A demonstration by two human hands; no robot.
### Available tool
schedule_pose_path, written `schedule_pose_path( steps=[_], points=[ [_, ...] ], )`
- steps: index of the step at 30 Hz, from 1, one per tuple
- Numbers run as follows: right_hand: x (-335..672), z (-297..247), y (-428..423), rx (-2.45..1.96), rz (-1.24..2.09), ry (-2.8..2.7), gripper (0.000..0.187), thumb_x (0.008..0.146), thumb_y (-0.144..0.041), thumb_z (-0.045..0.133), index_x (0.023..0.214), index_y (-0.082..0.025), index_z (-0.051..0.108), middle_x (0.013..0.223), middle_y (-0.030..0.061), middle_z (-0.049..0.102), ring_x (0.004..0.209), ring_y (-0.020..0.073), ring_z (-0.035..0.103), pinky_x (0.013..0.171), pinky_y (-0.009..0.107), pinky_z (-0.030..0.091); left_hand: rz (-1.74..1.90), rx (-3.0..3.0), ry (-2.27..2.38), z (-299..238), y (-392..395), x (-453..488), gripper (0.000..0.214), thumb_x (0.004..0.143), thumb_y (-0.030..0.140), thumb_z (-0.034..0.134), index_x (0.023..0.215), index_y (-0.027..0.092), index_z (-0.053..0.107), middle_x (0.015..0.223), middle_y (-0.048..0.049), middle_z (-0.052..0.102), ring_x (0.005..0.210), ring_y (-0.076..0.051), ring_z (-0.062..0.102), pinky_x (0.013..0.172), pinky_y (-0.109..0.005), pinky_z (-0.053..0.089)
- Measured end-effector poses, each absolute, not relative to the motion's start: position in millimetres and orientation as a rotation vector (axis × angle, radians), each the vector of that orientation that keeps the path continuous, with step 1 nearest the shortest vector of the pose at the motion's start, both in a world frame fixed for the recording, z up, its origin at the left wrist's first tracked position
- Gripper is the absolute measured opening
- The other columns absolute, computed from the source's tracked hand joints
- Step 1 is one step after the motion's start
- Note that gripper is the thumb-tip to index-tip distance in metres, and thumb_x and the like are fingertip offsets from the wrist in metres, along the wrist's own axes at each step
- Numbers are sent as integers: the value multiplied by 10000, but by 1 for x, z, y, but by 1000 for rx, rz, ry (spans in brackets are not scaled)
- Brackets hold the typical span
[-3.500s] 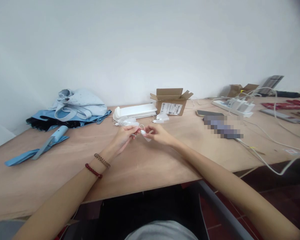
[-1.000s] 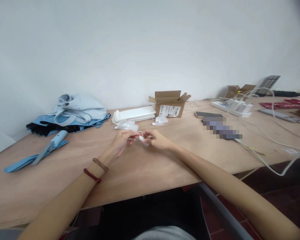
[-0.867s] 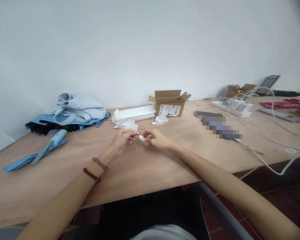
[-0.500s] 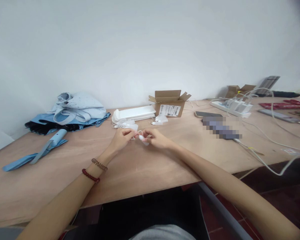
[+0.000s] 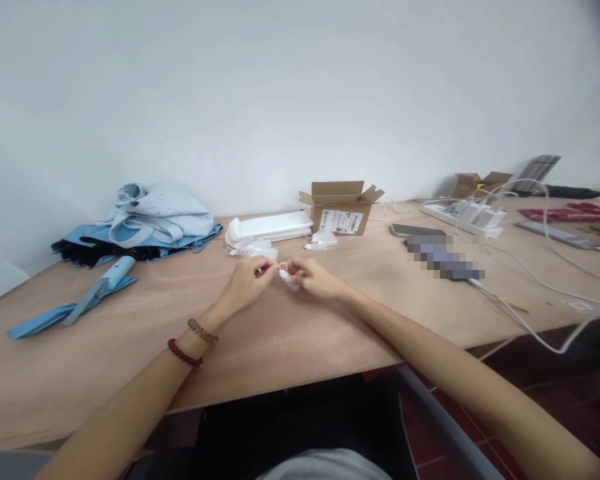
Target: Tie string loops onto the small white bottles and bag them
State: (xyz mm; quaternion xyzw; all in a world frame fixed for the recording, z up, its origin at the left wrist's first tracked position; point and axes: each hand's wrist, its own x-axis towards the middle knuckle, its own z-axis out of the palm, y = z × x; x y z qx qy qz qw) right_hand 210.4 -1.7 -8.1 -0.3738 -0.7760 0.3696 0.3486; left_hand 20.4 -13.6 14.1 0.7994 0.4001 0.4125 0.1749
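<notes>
A: Left grip (image 5: 247,283) and right grip (image 5: 314,279) are both pinching closed on one small white piece (image 5: 289,280).
B: Placement?
A: Sitting between them at mid-surface (image 5: 280,333), long axis slanting toward the right grip.

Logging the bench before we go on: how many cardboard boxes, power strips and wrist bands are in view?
Cardboard boxes: 2, the labelled box and the far box.
Power strips: 1, the white power strip.
Wrist bands: 2, the red bead bracelet and the brown coil band.
Total: 5.
</notes>
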Motion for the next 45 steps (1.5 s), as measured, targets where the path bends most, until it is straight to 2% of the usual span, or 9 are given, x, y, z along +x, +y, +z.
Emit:
schedule_pose_path(
  steps=[7, 11, 18, 23, 35, 41, 45],
  points=[
    [220, -14, 6, -976, 964, -2008, 136, 746, -237, 580, 857, -159, 576, 846, 25, 614, 802, 157, 546, 769, 301, 422, 1113, 2176, 1142, -3, -13, 25, 216, 828, 305, 553, 737, 174, 698, 703, -22, 666, 647, -157, 530, 615, -261, 360],
    [216, -15, 6, -867, 1159, -1904, 157, 736, -246, 598, 864, -172, 545, 837, 16, 603, 795, 153, 553, 759, 291, 429, 1160, 2191, 1141, -1, -15, 31, 244, 872, 326, 509, 818, 172, 690, 783, -35, 680, 720, -169, 563, 642, -261, 379],
    [203, -19, 3, -660, 1336, -1719, 191, 710, -195, 614, 871, -193, 511, 918, 23, 638, 872, 165, 606, 883, 325, 430, 1204, 2198, 1079, 5, -18, 34, 247, 900, 325, 483, 879, 172, 675, 869, -58, 690, 811, -186, 598, 708, -267, 412],
    [207, -20, 5, -655, 1376, -1726, 222, 711, -202, 620, 904, -191, 512, 890, 17, 638, 855, 167, 605, 857, 325, 436, 1189, 2174, 1069, 4, -19, 35, 254, 903, 336, 473, 833, 173, 655, 832, -46, 680, 801, -185, 596, 731, -272, 418],
    [216, -23, 12, -683, 1334, -1839, 228, 749, -268, 635, 912, -184, 499, 837, -1, 589, 831, 154, 554, 802, 304, 409, 1153, 2174, 1025, -3, -14, 40, 258, 909, 326, 459, 833, 160, 643, 751, -17, 651, 695, -150, 569, 656, -251, 424],
    [215, -23, 13, -640, 1343, -1863, 174, 788, -275, 601, 891, -202, 481, 759, -17, 576, 795, 155, 548, 792, 314, 415, 1189, 2133, 1052, 1, -18, 39, 213, 868, 300, 525, 886, 164, 688, 803, -30, 715, 749, -167, 630, 665, -253, 457],
    [215, -18, 10, -687, 1341, -1866, 164, 779, -256, 602, 879, -193, 488, 810, -2, 594, 826, 159, 557, 799, 315, 420, 1277, 2077, 1060, 1, -18, 39, 202, 851, 309, 565, 891, 158, 694, 802, -41, 722, 752, -173, 647, 669, -256, 485]
  ],
)
